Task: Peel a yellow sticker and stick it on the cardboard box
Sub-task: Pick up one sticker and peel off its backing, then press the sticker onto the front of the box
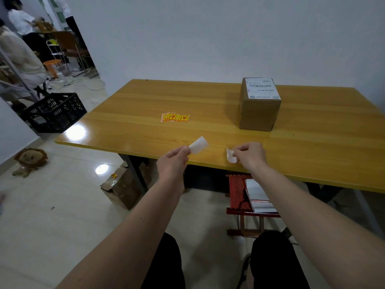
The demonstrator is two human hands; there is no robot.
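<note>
My left hand (174, 160) pinches a flat white paper piece (199, 144) over the table's front edge. My right hand (251, 155), a short way to the right, pinches a smaller curled white piece (230, 156). Both pieces show only white sides, so I cannot tell which is sticker and which is backing. The two pieces are apart. A small stack of yellow stickers (175, 117) with red print lies mid-table, beyond my left hand. The cardboard box (258, 113) stands at the back right, with a white shipping label on top.
The yellow wooden table (129, 113) stands against a white wall. Below it are a red stool (237, 192) holding papers and a taped carton (123, 188). A black crate (55, 112) and a plush lion (30, 160) sit on the floor at left. People stand far left.
</note>
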